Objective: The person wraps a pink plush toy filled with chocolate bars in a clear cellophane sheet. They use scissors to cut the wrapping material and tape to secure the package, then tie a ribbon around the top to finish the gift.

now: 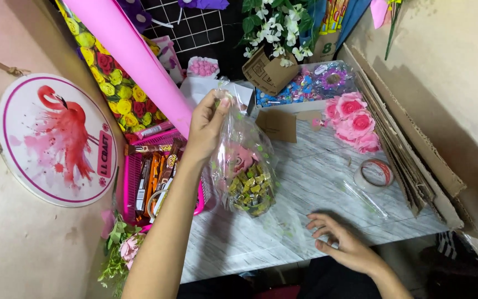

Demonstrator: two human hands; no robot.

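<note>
Left hand (208, 119) pinches the gathered top of a clear cellophane bag (244, 166), lifted over the marble-look bench (305, 182); yellow-green wrapped sweets sag at the bottom, something pink above them. Likely light, crinkly, slippery film, best gripped at the neck. Right hand (341, 241) rests loosely open on the bench, holding nothing. Pink basket (131, 182) partly hidden behind the arm; the pink item can't be identified.
</note>
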